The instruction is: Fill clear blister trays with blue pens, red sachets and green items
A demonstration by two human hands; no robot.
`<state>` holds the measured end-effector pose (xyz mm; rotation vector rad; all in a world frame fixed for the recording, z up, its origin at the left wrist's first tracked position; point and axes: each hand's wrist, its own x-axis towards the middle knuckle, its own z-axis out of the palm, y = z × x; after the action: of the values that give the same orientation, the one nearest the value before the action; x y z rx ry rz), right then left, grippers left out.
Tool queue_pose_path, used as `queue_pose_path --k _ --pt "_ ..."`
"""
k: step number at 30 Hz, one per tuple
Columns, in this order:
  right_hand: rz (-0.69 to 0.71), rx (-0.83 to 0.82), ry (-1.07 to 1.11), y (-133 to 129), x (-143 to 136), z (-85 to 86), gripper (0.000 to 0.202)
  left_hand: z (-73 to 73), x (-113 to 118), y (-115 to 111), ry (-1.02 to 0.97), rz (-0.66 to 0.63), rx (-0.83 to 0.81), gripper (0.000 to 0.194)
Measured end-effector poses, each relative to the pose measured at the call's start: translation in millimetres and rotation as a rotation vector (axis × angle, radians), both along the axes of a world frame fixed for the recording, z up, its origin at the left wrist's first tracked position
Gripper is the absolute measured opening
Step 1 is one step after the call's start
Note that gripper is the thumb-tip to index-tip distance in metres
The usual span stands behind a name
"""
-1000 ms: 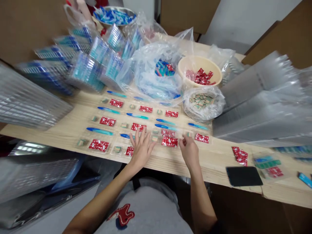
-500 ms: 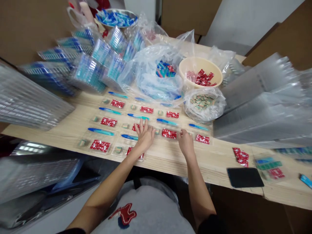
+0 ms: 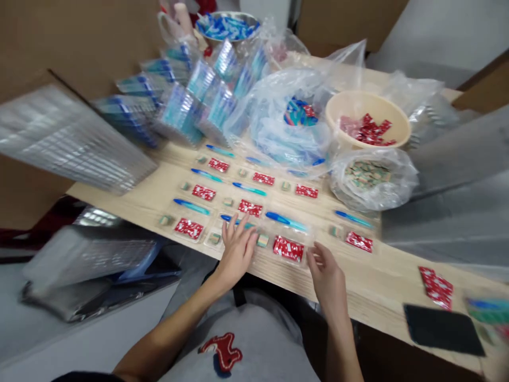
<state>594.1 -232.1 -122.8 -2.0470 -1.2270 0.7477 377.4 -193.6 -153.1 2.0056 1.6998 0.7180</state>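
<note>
A clear plastic tray (image 3: 270, 259) holding a blue pen (image 3: 285, 220), a red patterned packet (image 3: 288, 249) and a small striped block (image 3: 262, 241) is between my hands, near the table's front edge. My left hand (image 3: 239, 249) grips its left edge at the thumb side, while the other fingers spread over the neighbouring tray's pen (image 3: 237, 222). At the right edge, my right hand (image 3: 326, 270) has its fingers curled in a pinch on the tray. Similar filled trays lie in rows beyond and to the left; one with a red packet (image 3: 359, 241) lies right.
Behind the rows are a plastic bag of pens (image 3: 278, 140), a cream bowl (image 3: 336, 124) of red packets and a bag of small blocks (image 3: 369, 178). Stacked clear trays (image 3: 75, 138) rise at left, more at right. A phone (image 3: 443, 329) lies front right.
The view has shifted, so most things sit further right. Both hands have drawn the middle tray toward me, out of line with its neighbours.
</note>
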Motion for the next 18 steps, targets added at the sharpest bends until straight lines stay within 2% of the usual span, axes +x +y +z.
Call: queue_pose_path --k 4,7,12,18 --pt "0.084 -0.052 0.116 -14 -32 -8.1 0.054 -7.4 -37 -30 0.008 0.093 -0.035 0.036" --pt "0.167 -0.040 0.165 -11 -62 -14.0 0.052 -13.7 -65 -38 0.019 0.218 -0.026 0.035" --pt "0.296 -0.009 0.157 9 -96 -17.4 0.048 -14.8 -93 -22 0.022 0.344 -0.102 0.038" --pt "0.271 -0.076 0.218 13 -99 -19.8 0.042 -9.9 -98 -10 0.046 0.315 -0.161 0.037"
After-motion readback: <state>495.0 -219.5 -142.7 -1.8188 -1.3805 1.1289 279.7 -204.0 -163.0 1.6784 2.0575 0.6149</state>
